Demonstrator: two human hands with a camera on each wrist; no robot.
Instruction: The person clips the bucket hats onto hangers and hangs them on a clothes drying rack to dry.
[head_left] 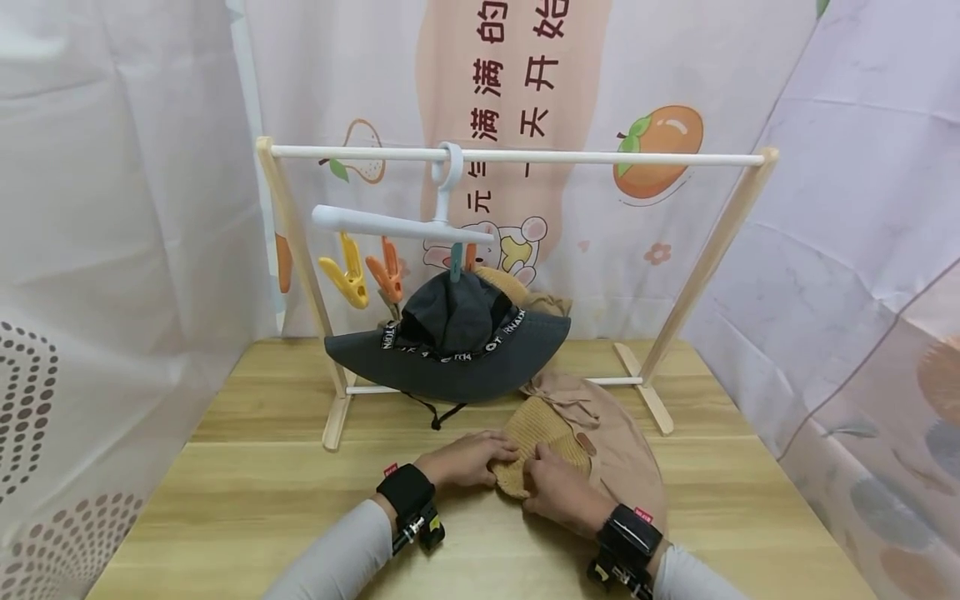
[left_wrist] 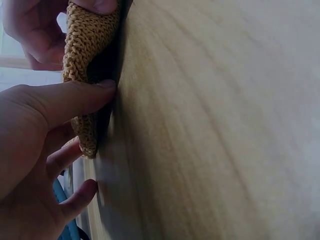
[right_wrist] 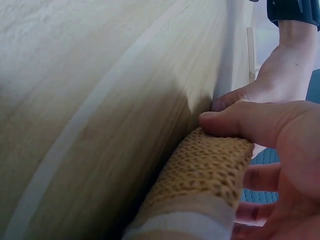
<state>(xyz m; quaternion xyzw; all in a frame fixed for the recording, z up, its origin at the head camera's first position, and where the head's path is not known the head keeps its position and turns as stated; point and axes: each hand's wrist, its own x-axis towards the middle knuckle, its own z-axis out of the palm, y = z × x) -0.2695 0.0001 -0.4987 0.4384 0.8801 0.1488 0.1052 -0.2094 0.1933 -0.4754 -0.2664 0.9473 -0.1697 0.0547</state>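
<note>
A tan knitted sun hat (head_left: 536, 429) with a wide beige cloth brim (head_left: 626, 442) lies on the table below the rack. My left hand (head_left: 468, 460) pinches the left edge of its knitted part; the left wrist view shows the thumb (left_wrist: 92, 97) on one side of the knit (left_wrist: 86, 42) and fingers on the other. With thumb and fingers, my right hand (head_left: 566, 492) grips the near edge of the same knit (right_wrist: 200, 160), close to the left hand. A dark grey brimmed hat (head_left: 453, 350) hangs above, clipped by a teal clothespin (head_left: 456, 262).
A wooden rack with a white top bar (head_left: 555, 156) stands at the back. From it hangs a white hanger (head_left: 390, 225) with yellow (head_left: 348, 275) and orange (head_left: 386, 271) clothespins. Another tan hat (head_left: 502, 283) shows partly behind the grey one. Printed curtains (head_left: 750, 100) enclose the wooden table (head_left: 262, 483).
</note>
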